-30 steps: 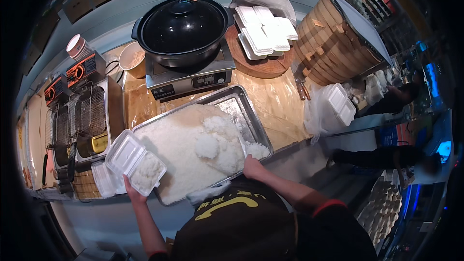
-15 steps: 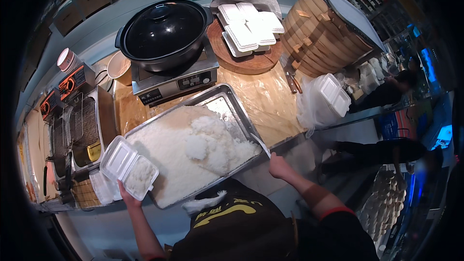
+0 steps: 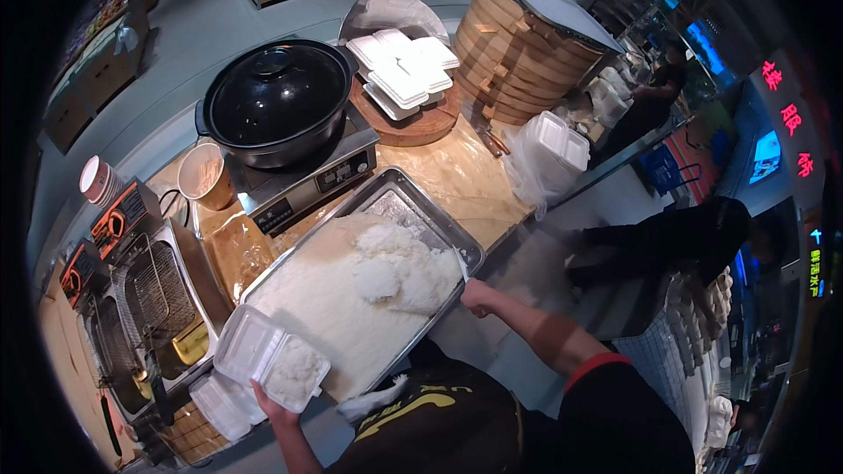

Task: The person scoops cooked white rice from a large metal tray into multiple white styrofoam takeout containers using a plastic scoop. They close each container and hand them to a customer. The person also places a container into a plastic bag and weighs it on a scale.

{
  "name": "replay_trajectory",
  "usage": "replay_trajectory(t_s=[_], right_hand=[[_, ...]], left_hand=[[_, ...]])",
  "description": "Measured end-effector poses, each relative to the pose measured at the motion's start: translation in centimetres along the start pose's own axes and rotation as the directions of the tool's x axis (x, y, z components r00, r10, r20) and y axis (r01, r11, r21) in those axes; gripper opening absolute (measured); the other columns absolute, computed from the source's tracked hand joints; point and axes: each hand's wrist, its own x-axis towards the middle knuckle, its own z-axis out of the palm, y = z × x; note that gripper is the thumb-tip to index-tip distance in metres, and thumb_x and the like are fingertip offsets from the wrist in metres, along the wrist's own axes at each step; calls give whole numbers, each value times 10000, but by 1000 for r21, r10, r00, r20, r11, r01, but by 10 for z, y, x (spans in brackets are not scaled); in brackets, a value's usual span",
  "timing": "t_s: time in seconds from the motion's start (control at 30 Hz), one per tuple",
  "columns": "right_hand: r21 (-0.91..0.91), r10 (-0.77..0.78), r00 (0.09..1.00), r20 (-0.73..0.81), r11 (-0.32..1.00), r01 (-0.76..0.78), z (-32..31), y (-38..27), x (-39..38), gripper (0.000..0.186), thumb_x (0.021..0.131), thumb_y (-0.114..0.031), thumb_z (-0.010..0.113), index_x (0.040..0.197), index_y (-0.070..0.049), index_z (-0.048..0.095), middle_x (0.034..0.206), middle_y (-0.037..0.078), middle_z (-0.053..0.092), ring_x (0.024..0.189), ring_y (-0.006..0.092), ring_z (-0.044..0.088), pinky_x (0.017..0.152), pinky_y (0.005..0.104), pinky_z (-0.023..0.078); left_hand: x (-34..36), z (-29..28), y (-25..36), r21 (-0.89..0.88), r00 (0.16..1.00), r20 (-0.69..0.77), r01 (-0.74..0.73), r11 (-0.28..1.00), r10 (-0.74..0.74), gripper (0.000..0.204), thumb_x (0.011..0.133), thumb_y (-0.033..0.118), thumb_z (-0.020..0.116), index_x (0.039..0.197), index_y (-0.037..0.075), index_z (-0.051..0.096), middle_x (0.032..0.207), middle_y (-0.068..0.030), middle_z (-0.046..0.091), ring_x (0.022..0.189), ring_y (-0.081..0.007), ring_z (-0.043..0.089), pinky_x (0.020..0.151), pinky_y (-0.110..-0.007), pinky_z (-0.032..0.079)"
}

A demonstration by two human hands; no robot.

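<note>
We have a metal tray (image 3: pixel 443 218) on the counter, mostly filled with white rice (image 3: pixel 329 298), flat at left, heaped and clumpy toward the right, bare metal showing at the far corner. At the tray's near left end, our white hinged box (image 3: pixel 250 347) stands open, rice in its base. Our left hand (image 3: pixel 274 404) grips its near edge; our right hand (image 3: pixel 479 298), forearm outstretched, is closed around a slim pale utensil (image 3: pixel 461 261) by the tray's right rim.

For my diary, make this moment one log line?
left hand: open clamshell box, rice inside | right hand: white utensil at metal tray
</note>
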Motion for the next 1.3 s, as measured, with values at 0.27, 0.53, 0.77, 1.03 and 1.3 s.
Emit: replay_trajectory(t_s=[0.27,0.53,0.77,1.03,1.3], right_hand=[[730,427,884,-187,663,-166,-9,-104,2,350,770,-29,579,1079,136,591,894,276,688,806,387,711,572,446,562],[894,532,836,-135,429,-129,-13,-95,-57,356,823,-48,523,1123,132,459,993,376,641,968,487,657,834,519,540],[852,454,890,-35,479,-211,-7,-101,-56,424,833,-37,551,1213,123,457,1000,334,664,911,440,694,792,503,563],[782,513,841,-175,591,-198,-27,-73,-30,342,919,-98,472,1220,64,491,1077,243,690,990,413,682,823,483,553],[635,528,794,-301,732,-247,0,-110,-19,330,915,-132,511,1159,89,512,977,261,699,877,383,715,748,480,570]], left_hand=[[3,-9,23,-11,984,24,175,985,-174,823,962,643,394,1510,35,308,1528,-195,376,1364,-408,419,1125,-558,346],[-2,-3,26,44,994,32,103,994,-104,839,960,644,398,1526,37,273,1539,-189,362,1381,-400,396,1128,-552,346],[0,0,22,63,996,5,83,995,-84,843,961,644,392,1529,34,263,1544,-186,350,1379,-407,393,1144,-539,326],[-2,6,21,103,994,77,67,992,-75,844,964,635,399,1533,29,249,1554,-201,331,1395,-402,377,1148,-547,316],[-1,4,13,26,997,47,67,997,-68,801,986,620,353,1520,28,287,1541,-202,353,1385,-406,389,1145,-538,323]])
